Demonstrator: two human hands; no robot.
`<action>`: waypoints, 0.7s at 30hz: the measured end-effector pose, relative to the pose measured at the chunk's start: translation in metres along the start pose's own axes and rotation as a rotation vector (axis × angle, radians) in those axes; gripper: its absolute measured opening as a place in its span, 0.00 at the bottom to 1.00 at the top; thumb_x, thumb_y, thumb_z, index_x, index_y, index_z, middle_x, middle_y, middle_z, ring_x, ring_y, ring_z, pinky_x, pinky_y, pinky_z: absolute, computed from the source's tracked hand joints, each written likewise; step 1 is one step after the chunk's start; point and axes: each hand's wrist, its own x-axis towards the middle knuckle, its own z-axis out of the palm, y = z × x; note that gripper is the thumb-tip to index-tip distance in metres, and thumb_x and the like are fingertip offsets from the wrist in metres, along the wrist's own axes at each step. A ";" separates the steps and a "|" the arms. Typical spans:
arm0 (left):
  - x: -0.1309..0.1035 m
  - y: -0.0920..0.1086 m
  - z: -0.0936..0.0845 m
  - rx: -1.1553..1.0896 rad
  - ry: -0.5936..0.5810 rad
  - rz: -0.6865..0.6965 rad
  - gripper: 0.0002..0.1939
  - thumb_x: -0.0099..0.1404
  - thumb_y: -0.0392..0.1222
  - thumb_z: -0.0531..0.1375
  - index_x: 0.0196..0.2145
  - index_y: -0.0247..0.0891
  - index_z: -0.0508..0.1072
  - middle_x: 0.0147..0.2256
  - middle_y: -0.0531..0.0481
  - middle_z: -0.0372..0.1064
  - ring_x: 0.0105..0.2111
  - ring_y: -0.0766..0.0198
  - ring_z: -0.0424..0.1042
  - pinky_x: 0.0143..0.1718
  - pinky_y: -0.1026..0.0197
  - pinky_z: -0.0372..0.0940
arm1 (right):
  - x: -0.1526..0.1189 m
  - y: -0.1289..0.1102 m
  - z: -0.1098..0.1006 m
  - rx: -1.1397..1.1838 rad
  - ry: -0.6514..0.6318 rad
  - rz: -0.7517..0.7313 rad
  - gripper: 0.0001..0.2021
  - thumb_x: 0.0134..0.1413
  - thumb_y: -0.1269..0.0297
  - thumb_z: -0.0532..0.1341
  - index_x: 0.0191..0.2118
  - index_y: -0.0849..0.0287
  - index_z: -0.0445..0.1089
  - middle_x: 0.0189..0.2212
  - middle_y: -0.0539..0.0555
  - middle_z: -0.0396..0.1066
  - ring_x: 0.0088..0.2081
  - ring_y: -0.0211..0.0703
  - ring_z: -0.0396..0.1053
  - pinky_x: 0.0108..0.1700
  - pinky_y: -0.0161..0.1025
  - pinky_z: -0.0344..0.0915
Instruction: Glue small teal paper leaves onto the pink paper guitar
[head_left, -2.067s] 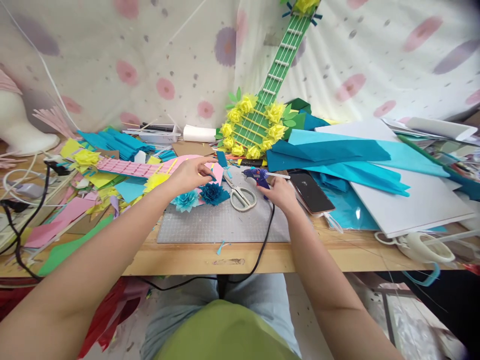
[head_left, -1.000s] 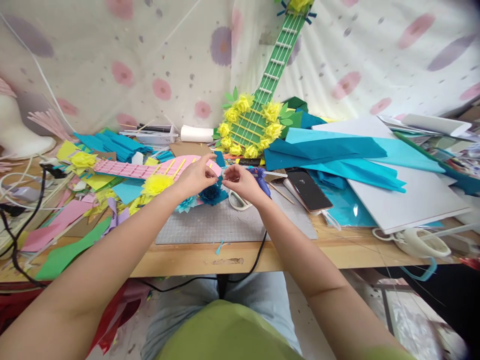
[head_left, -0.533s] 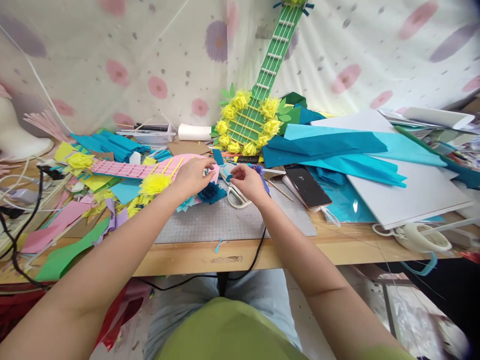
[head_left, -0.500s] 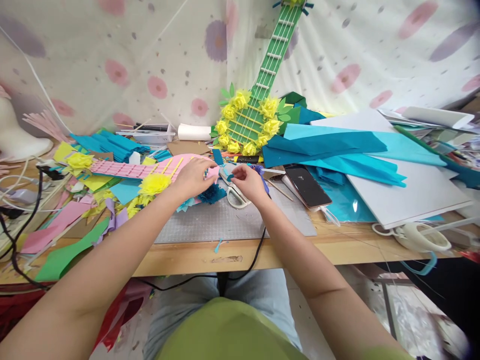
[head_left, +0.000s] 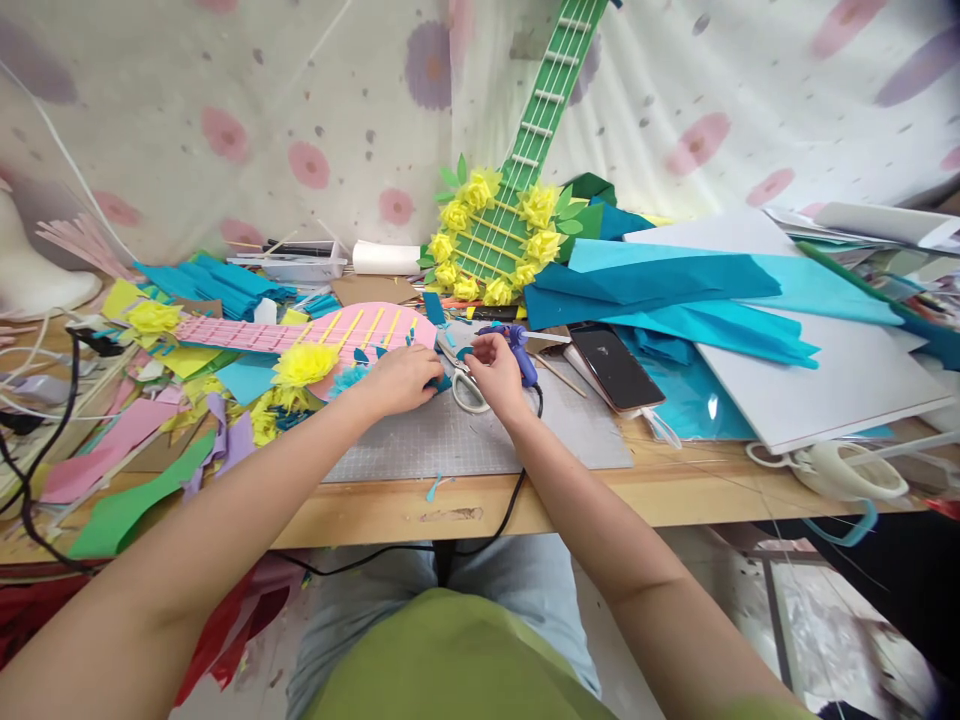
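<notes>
A pink paper guitar (head_left: pixel 341 325) lies on the grey cutting mat, trimmed with a yellow paper flower (head_left: pixel 306 366) and a light blue one (head_left: pixel 349 379). My left hand (head_left: pixel 409 380) is curled over a dark teal paper flower (head_left: pixel 442 384) at the guitar's lower right edge and covers most of it. Between the fingertips of my right hand (head_left: pixel 496 372) is a small teal paper piece (head_left: pixel 466 353). Scissors (head_left: pixel 469 394) rest on the mat between both hands. Just beyond my right hand stands a blue-purple glue gun (head_left: pixel 523 356).
A green paper guitar (head_left: pixel 491 240) with yellow flowers leans against the curtain. To the right lie teal crepe paper (head_left: pixel 652 285), a phone (head_left: pixel 616 368), white board (head_left: pixel 810 390) and a cup (head_left: pixel 851 470). Paper scraps (head_left: pixel 142 500) crowd the left. A black cord (head_left: pixel 517 490) crosses the table edge.
My left hand has moved down from the guitar's right end onto the dark teal flower, uncovering the pink body and its yellow strips. My right hand stays nearly in place with the teal piece.
</notes>
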 end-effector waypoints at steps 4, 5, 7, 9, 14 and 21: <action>-0.003 -0.008 -0.009 -0.094 0.020 -0.042 0.09 0.60 0.36 0.54 0.34 0.40 0.75 0.42 0.48 0.73 0.45 0.58 0.70 0.44 0.58 0.64 | -0.003 -0.001 0.007 0.066 -0.052 0.057 0.11 0.42 0.69 0.60 0.34 0.55 0.60 0.28 0.46 0.65 0.32 0.39 0.68 0.37 0.39 0.69; -0.004 -0.009 -0.010 -0.121 0.023 -0.046 0.09 0.60 0.37 0.54 0.34 0.40 0.75 0.41 0.48 0.74 0.44 0.58 0.71 0.43 0.58 0.64 | -0.004 -0.001 0.009 0.101 -0.074 0.096 0.11 0.42 0.70 0.60 0.34 0.55 0.60 0.28 0.46 0.65 0.32 0.38 0.69 0.35 0.38 0.69; -0.005 -0.012 -0.013 -0.162 0.025 -0.045 0.10 0.60 0.36 0.54 0.33 0.40 0.75 0.41 0.48 0.74 0.42 0.59 0.71 0.43 0.59 0.64 | -0.007 -0.002 0.011 0.178 -0.118 0.192 0.11 0.42 0.71 0.60 0.34 0.55 0.59 0.26 0.44 0.64 0.30 0.37 0.70 0.31 0.35 0.69; -0.005 -0.014 -0.015 -0.178 0.022 -0.044 0.10 0.59 0.36 0.53 0.33 0.39 0.75 0.40 0.48 0.74 0.41 0.60 0.71 0.42 0.59 0.63 | -0.009 -0.004 0.012 0.238 -0.157 0.275 0.10 0.42 0.72 0.60 0.32 0.56 0.59 0.24 0.43 0.63 0.28 0.37 0.71 0.29 0.34 0.68; -0.007 -0.019 -0.015 -0.206 0.051 -0.037 0.10 0.58 0.37 0.54 0.31 0.41 0.75 0.37 0.49 0.74 0.39 0.61 0.71 0.41 0.60 0.64 | -0.014 -0.008 0.007 0.298 -0.204 0.353 0.09 0.42 0.74 0.60 0.29 0.56 0.59 0.22 0.44 0.65 0.27 0.35 0.72 0.29 0.32 0.68; -0.022 -0.035 -0.023 -0.278 0.250 -0.171 0.11 0.61 0.43 0.53 0.33 0.40 0.75 0.40 0.47 0.75 0.43 0.58 0.71 0.47 0.56 0.64 | -0.010 -0.007 0.002 0.294 -0.180 0.339 0.10 0.41 0.74 0.60 0.30 0.57 0.60 0.22 0.44 0.65 0.26 0.36 0.72 0.27 0.32 0.67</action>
